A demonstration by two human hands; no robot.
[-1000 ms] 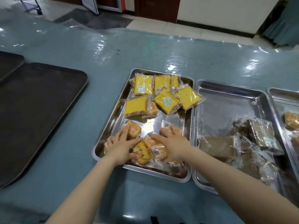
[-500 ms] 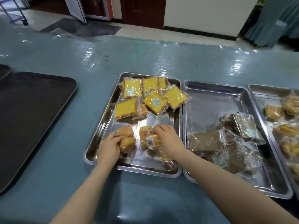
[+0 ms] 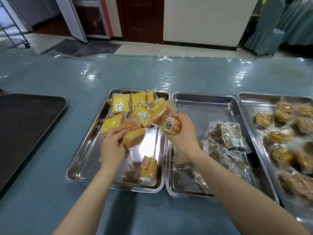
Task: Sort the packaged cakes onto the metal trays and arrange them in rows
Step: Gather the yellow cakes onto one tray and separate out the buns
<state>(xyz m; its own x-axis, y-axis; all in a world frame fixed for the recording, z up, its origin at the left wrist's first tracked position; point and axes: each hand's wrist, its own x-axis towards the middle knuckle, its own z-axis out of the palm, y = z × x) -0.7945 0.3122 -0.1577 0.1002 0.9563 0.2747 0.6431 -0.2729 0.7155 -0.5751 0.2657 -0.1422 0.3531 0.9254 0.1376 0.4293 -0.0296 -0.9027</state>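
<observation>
Cakes point(image 3: 171, 127) seemingly above tray edge point(image 3: 166, 141)

I count three metal trays point(image 3: 116, 184) point(image 3: 203, 97) point(image 3: 243, 99) and one dark tray point(image 3: 25, 124). Two hands point(image 3: 112, 148) point(image 3: 185, 131) hold two golden cakes each; one more point(image 3: 149, 168) lies just below them.

1. The single head view looked forward and down from above the near table point(image 3: 50, 192) edge.
2. It sat close over the metal trays point(image 3: 79, 173), facing the far wall point(image 3: 203, 19).
3. No second view overlapped it.
</observation>
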